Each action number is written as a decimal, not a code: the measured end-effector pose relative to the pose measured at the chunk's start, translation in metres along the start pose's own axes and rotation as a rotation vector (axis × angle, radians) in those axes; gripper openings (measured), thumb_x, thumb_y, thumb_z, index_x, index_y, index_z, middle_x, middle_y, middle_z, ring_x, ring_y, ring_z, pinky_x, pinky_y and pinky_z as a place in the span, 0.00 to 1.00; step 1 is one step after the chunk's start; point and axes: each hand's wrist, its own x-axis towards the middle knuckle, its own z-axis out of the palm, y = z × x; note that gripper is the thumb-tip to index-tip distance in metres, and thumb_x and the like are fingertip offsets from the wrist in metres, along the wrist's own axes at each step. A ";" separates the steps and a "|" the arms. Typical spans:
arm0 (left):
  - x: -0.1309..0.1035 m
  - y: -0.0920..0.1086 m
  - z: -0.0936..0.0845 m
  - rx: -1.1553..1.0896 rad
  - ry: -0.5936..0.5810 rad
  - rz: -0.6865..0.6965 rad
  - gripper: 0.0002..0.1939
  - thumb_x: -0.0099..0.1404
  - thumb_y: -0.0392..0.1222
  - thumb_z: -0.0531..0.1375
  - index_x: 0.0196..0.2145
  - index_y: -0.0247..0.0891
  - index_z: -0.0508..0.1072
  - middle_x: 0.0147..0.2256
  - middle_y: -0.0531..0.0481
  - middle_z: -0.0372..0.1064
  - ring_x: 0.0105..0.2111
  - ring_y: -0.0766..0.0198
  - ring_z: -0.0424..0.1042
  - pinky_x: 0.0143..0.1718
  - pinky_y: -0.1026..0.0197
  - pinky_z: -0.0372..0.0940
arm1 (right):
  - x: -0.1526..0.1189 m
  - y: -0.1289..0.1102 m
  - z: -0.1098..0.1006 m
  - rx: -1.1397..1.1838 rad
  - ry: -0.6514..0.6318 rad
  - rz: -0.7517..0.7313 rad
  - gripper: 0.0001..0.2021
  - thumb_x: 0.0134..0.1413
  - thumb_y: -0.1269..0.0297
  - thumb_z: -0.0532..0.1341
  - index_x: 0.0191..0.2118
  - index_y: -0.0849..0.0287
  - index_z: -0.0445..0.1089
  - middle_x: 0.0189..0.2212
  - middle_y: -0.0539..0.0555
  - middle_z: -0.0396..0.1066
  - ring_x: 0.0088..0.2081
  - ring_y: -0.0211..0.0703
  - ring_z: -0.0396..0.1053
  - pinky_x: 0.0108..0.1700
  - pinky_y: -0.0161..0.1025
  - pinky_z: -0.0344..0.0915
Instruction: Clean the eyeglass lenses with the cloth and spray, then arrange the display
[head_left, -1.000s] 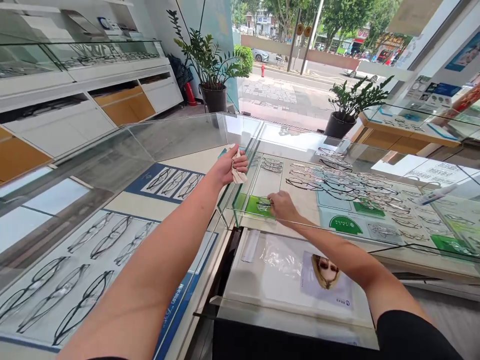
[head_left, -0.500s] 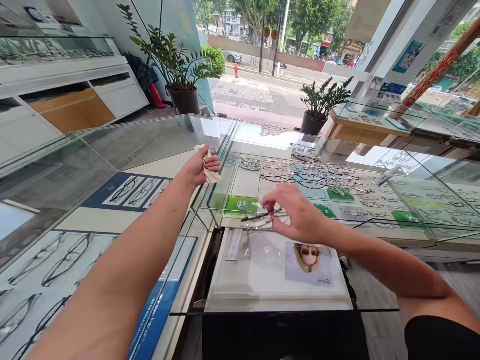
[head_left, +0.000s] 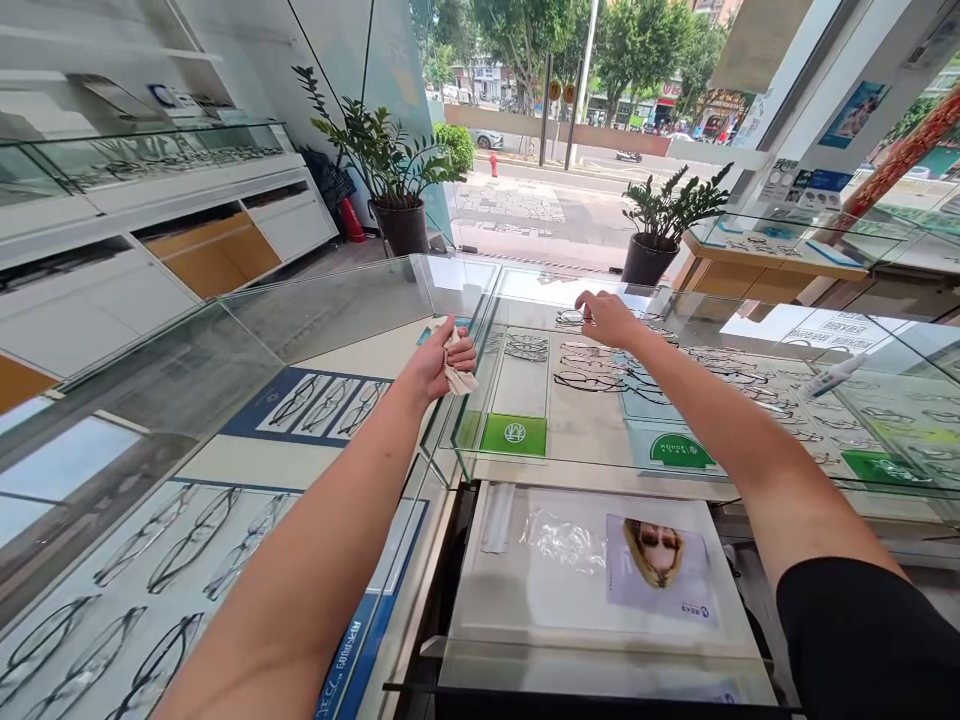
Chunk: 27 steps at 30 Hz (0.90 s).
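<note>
My left hand is closed around a crumpled whitish cloth, above the edge of the glass display counter. My right hand reaches to the far part of the counter top, its fingers closed at a pair of eyeglasses there. Part of that frame is hidden behind the fingers. Nearer to me, below the right forearm, rows of eyeglasses lie across the glass, partly covered by the arm.
An open drawer below holds clear plastic wrap and a card with a printed face. A white tube lies on the right counter. Framed glasses displays fill the left case. Potted plants stand beyond.
My right hand has moved forward with the eyeglasses, from above the drawer to the far side of the counter. The left hand still grips the cloth. The view has shifted.
</note>
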 end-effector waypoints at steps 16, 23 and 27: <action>-0.001 -0.002 0.001 0.028 -0.002 0.014 0.28 0.90 0.54 0.48 0.32 0.39 0.65 0.19 0.63 0.47 0.12 0.74 0.52 0.15 0.71 0.49 | 0.001 0.012 0.010 -0.048 -0.121 0.080 0.20 0.61 0.68 0.65 0.59 0.55 0.69 0.48 0.62 0.81 0.56 0.64 0.70 0.57 0.54 0.64; -0.001 -0.001 0.001 0.005 -0.002 0.002 0.28 0.90 0.55 0.48 0.33 0.39 0.65 0.19 0.63 0.46 0.12 0.73 0.52 0.15 0.70 0.49 | -0.002 0.012 0.010 -0.067 -0.125 0.082 0.21 0.59 0.67 0.67 0.58 0.56 0.70 0.51 0.62 0.83 0.57 0.64 0.69 0.56 0.53 0.64; 0.000 -0.001 0.000 -0.004 0.000 -0.002 0.26 0.90 0.55 0.50 0.33 0.39 0.65 0.19 0.63 0.47 0.13 0.72 0.51 0.14 0.70 0.49 | -0.005 0.012 0.005 -0.063 -0.135 0.088 0.24 0.56 0.67 0.69 0.58 0.56 0.71 0.53 0.62 0.83 0.56 0.64 0.70 0.54 0.52 0.65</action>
